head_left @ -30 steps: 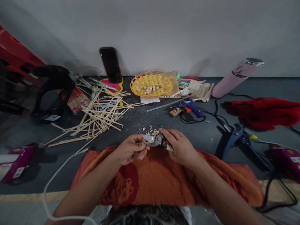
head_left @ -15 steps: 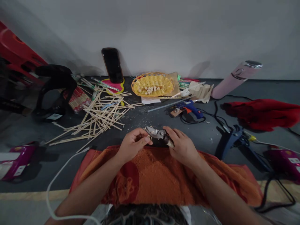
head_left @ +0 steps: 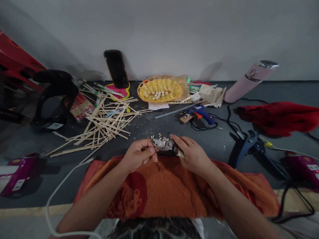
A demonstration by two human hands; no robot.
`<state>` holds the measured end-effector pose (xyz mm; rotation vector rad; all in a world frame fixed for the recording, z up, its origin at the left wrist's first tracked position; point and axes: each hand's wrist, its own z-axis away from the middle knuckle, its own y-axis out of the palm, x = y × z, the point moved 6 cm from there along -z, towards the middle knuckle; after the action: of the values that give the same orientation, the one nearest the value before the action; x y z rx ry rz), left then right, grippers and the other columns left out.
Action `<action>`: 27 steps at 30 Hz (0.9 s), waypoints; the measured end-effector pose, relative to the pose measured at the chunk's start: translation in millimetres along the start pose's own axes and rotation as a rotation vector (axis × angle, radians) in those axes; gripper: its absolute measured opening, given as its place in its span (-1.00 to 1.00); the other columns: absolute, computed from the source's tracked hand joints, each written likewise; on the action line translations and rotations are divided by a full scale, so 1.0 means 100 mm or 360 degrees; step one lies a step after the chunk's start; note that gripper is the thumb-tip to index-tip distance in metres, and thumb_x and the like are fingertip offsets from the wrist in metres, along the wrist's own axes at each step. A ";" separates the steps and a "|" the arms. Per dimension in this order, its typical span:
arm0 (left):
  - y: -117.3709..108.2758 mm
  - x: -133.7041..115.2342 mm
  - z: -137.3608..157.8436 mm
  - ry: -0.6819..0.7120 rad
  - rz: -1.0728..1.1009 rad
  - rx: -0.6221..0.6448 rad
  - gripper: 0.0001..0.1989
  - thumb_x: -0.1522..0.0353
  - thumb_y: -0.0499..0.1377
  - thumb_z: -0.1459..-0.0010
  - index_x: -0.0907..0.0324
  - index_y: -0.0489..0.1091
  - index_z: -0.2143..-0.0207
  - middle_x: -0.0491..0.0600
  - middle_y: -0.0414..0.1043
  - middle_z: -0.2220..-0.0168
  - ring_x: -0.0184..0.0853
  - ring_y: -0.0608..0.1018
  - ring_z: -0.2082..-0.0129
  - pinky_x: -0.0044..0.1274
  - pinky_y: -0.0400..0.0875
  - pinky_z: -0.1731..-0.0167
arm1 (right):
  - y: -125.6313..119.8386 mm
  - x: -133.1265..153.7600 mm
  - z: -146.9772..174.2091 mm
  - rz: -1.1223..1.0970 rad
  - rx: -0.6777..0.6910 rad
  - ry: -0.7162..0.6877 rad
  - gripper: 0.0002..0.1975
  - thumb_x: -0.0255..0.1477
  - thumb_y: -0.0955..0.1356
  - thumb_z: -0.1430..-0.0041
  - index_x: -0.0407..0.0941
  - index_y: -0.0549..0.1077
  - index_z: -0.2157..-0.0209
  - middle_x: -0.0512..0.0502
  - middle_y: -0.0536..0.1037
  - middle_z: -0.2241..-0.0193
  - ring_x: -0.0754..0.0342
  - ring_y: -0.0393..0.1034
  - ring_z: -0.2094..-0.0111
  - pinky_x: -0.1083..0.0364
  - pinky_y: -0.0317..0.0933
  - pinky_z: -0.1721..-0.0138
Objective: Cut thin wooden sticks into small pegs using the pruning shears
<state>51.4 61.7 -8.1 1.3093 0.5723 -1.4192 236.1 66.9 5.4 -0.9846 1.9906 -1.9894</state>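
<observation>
My right hand is wrapped round the handles of a pair of pruning shears, whose blades point left. At the blade tips, the fingers of my left hand are pinched together. Whatever they hold is too small or hidden to make out. Several short cut bits of wooden stick lie on the dark table just beyond the blades. Below both hands an orange towel covers the table's front edge and my lap.
Loose wooden sticks lie heaped at left. Behind are a yellow wicker basket with small pale pieces and a leaning phone. To the right are a blue glue gun, a pink flask, a red cloth and a dark blue tool.
The shears have tilted slightly and shifted a little left with my right hand. More of the cut bits show beyond the blades. The view has moved slightly.
</observation>
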 end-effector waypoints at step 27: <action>0.08 0.11 0.07 -0.0375 0.0371 0.0434 -0.71 0.21 0.28 -0.06 0.28 0.40 0.39 -0.09 0.40 0.68 -0.64 0.13 0.87 -0.75 -0.07 0.86 | -0.03 0.07 0.01 -0.0108 0.0020 -0.0139 -0.35 -0.62 0.24 -0.03 -0.15 0.13 -0.21 -0.21 0.43 0.08 -0.06 0.32 0.08 -0.03 0.24 0.03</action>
<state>57.7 48.9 -14.0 1.3462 0.0665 -1.4630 232.1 62.3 10.8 -1.1303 1.9218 -1.9545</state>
